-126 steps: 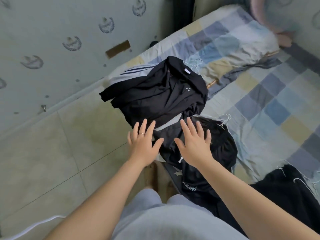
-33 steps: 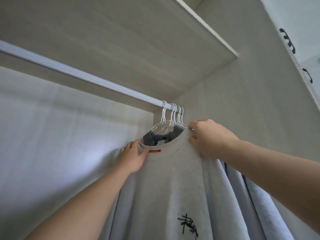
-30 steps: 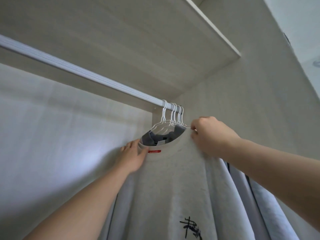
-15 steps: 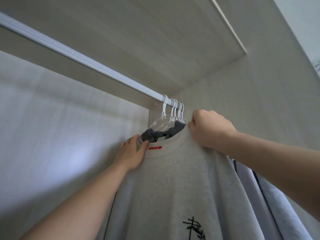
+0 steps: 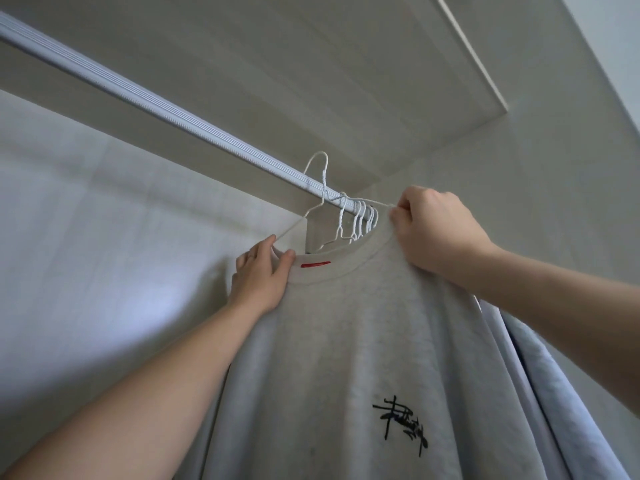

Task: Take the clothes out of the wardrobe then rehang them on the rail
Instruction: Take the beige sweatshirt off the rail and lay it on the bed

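View up into a pale wood-grain wardrobe (image 5: 381, 81), w/ its shelf underside filling 12 to 2 o'clock. A white ribbed metal rail (image 5: 173, 114) runs from 10 o'clock down to centre. From centre to 6 o'clock hangs a large light-grey cotton sweatshirt (image 5: 346, 341). Behind it at 4 o'clock, more pale grey garments (image 5: 540, 375) hang in folds.

Two bare forearms reach up from 7 & 4 o'clock. The left hand (image 5: 259, 278), at 8 o'clock of centre, has fingers curled round one sweatshirt shoulder & the wire end above it. The right hand (image 5: 436, 233), at 3 o'clock, is a clenched fist pinching cloth + wire at the other shoulder.

Smaller items:
- The sweatshirt rides on a thin white wire hanger (image 5: 324, 178). Its hook stands above the rail at 12 o'clock of centre and looks lifted off, but can't tell if it's fully clear.
- A bunch of similar white wire hangers (image 5: 360, 220) is hooked on the rail at 1 o'clock of centre.
- A black scribbled chest graphic (image 5: 401, 424) sits at 5 o'clock.
- A small red neck label (image 5: 315, 264) is at centre.

Progress, as judged: this reads as the take-out phase, w/ the sweatshirt about to come off, tho one view can't rule out hooking on. Several garments are still on the rail, so removal isn't done. No sign that rehanging has begun.
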Available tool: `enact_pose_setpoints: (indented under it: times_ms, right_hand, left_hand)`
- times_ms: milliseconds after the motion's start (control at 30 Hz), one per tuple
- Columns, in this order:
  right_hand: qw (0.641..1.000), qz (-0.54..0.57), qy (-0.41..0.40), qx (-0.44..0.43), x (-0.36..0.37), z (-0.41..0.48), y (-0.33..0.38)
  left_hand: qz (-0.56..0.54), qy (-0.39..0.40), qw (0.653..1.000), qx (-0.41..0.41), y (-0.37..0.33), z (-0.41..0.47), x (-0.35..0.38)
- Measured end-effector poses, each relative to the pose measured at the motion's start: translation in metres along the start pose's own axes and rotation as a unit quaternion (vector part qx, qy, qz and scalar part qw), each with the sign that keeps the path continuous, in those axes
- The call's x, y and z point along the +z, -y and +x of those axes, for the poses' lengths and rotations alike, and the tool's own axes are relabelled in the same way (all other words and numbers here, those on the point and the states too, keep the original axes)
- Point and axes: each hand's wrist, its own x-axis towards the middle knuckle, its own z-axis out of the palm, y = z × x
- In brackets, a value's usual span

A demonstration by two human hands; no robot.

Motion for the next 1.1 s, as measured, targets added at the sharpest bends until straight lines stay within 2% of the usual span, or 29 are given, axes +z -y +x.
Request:
enact_pose_setpoints:
  times_ms: [267,467,633,900,1100]
  right_hand:
    - [0.998,-0.003,-0.048,-0.047,-0.057,-0.040,-0.033]
    - [0.997,-0.050,-0.051,-0.042,-0.128,-0.092,-0.083]
    - [0.997,-0.074,-0.037,-0.012,-0.198,-0.134,-0.120]
    - [0.990,-0.126,-0.001,0.070,-0.331,-0.197,-0.177]
    - [0.979,-0.156,-0.037,0.129,-0.437,-0.247,-0.221]
  left_hand:
    - [-0.010,-0.111,0.990,0.091,-0.040,-0.016,-0.011]
    - [-0.036,-0.117,0.974,0.190,-0.089,-0.050,-0.008]
    - [-0.066,-0.156,0.963,0.212,-0.156,-0.094,0.013]
    - [-0.132,-0.119,0.960,0.216,-0.280,-0.182,0.038]
    - [-0.221,-0.088,0.946,0.218,-0.387,-0.267,0.054]
